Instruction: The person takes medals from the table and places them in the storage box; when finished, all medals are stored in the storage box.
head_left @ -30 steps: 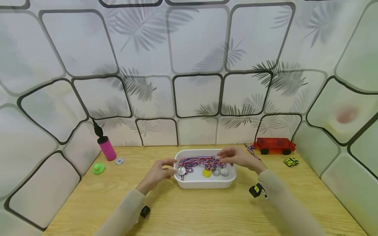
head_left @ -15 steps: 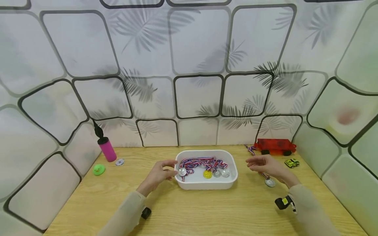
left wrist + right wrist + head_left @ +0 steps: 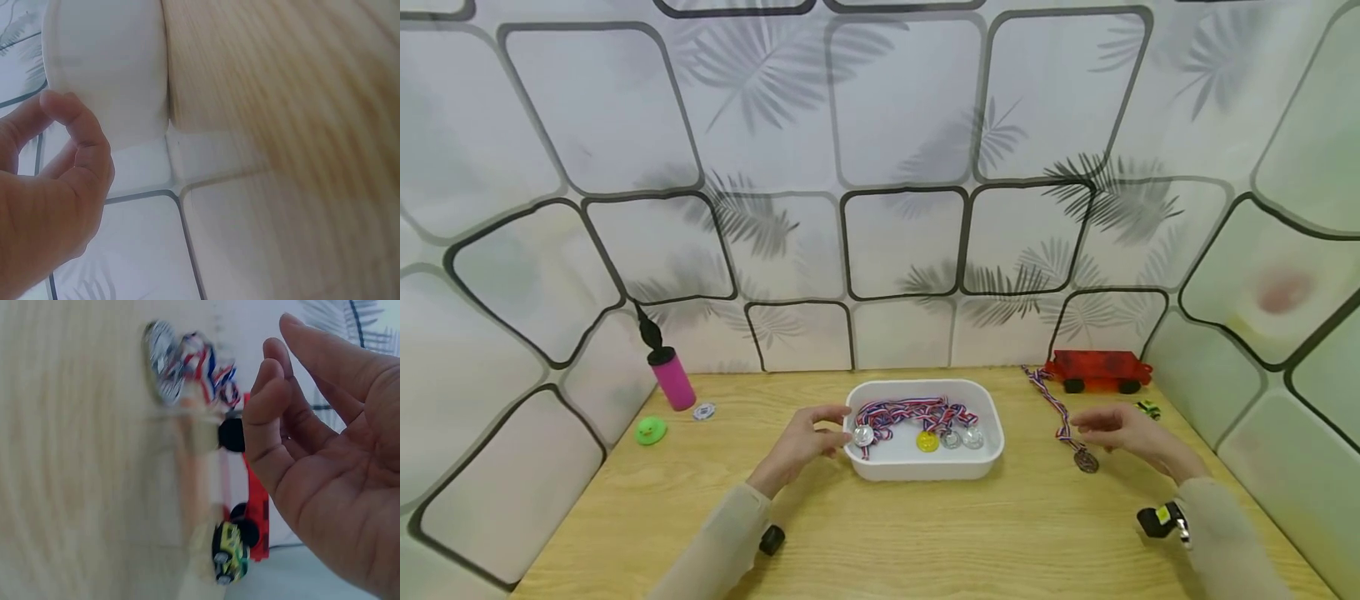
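My left hand [image 3: 801,443] is at the left end of a white plastic tub [image 3: 922,472], thumb and fingertips holding its rim; the left wrist view shows the fingertips [image 3: 55,103] right on that edge. Inside lie several medals: a gold one [image 3: 927,442], silver ones [image 3: 973,437] and a heap of striped ribbons [image 3: 910,410]. Right of the tub, a medal [image 3: 1086,461] lies on the table, its red, white and blue ribbon [image 3: 1051,402] stretched toward the back. Just beside it hovers my right hand [image 3: 1131,433], fingers loosely bent, nothing between them.
A red toy wagon [image 3: 1097,372] stands at the back right, with a yellow-green toy car [image 3: 229,553] near it. On the left are a pink pump [image 3: 672,381], a green rubber duck [image 3: 651,430] and a poker chip [image 3: 703,411]. Patterned cloth walls surround the wooden table [image 3: 925,533].
My right hand has moved from over the tub's right end to the right, past the medal, which now shows in full beside it. The left hand and tub have stayed put.
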